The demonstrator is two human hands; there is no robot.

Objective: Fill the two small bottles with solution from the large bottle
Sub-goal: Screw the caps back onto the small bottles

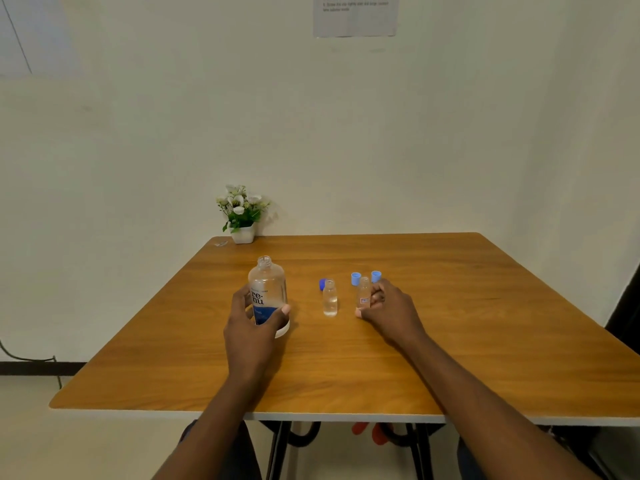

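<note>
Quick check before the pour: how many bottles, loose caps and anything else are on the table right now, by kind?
Large bottle: 1, uncapped, in the left hand
Small bottles: 2, one free-standing, one in the right hand
Light blue caps: 2
Dark blue cap: 1
Flower pot: 1
Total: 7

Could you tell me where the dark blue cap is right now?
The dark blue cap lies mid-table, just behind-left of the middle small bottle, between the large bottle and the light blue caps.
</note>
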